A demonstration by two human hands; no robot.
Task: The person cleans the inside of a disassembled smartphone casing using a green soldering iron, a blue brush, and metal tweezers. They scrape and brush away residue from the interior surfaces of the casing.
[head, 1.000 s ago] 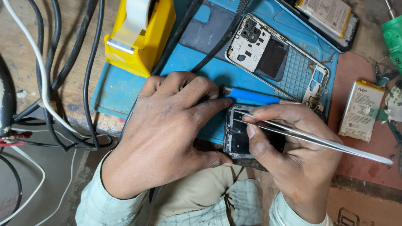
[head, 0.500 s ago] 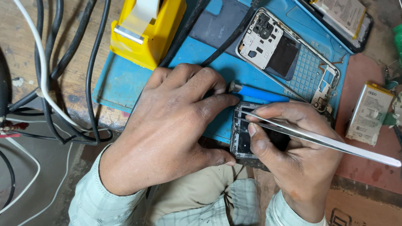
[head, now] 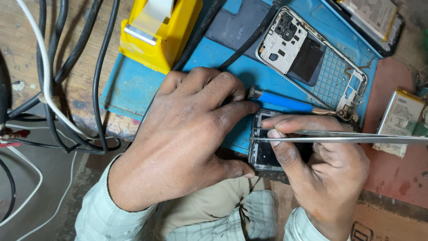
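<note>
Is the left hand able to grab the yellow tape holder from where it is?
Probably yes. The left hand rests on the small phone, and only bare blue mat and a black cable lie between it and the tape holder.

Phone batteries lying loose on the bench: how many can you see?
2. One battery lies on the reddish mat at the right edge, beyond the right hand. Another battery sits in a black phone shell at the top right, partly cropped. More may be out of frame.
</note>
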